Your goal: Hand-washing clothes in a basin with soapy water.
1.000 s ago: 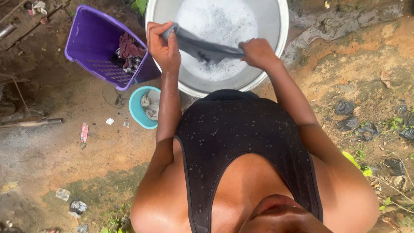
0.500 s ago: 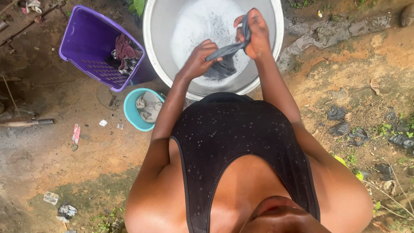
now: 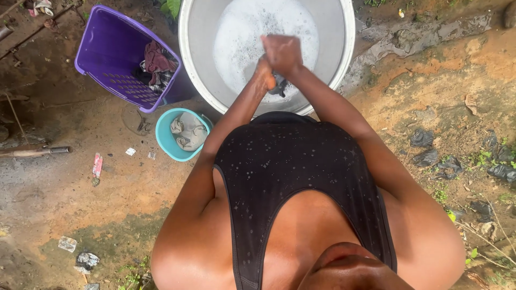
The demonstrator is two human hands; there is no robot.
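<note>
Bare, damp earth (image 3: 430, 91), orange-brown with dark muddy patches, carries everything here. On it stand a large metal basin (image 3: 196, 32) of soapy water, a purple plastic laundry basket (image 3: 102, 48) tipped beside the basin and holding crumpled clothes, and a small teal bowl (image 3: 165, 140) with pale cloth in it, just below the basket. Scattered on the soil are black plastic scraps (image 3: 427, 157) at the right, a long-handled tool (image 3: 32, 152) at the left edge, a small red wrapper (image 3: 97, 165) and bits of litter (image 3: 86, 260) near sparse green weeds.
</note>
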